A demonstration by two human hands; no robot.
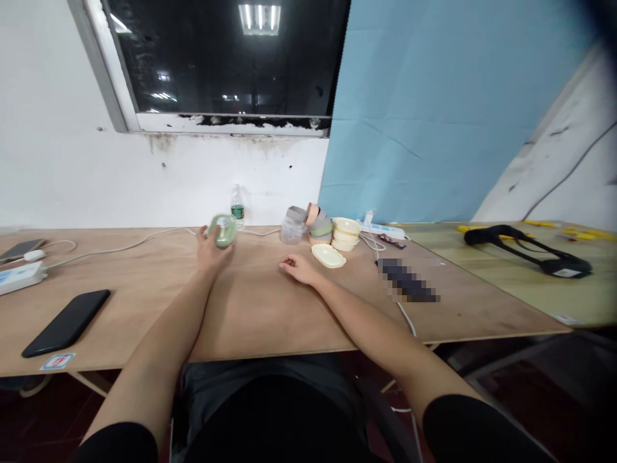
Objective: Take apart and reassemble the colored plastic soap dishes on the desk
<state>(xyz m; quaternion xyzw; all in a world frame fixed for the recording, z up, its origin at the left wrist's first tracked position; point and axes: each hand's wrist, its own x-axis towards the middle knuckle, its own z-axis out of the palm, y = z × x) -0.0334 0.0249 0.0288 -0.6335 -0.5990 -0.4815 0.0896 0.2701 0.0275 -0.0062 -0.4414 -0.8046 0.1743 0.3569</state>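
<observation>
My left hand [212, 249] is closed around a pale green, rounded container [224, 230], lifted just over the back of the table. A clear bottle with a green label [237, 207] stands right behind it. Lying on the tabletop in the middle, my right hand [299, 267] has its fingers curled in, with nothing visible in them. Nearest to it is a cream oval lid or dish [328, 255] lying flat. Behind that rises a stack of cream containers [345, 234]. Beside the stack are grey, green and peach containers [320, 225] and some clear plastic ones [292, 230].
At the left lie a black phone [66, 323] and a white power strip [22, 278]. A blurred-out dark object [409, 280] lies at the right, near another power strip [383, 231]. White cables [128, 247] cross the table. A black frame-like device [527, 249] rests on the adjoining table.
</observation>
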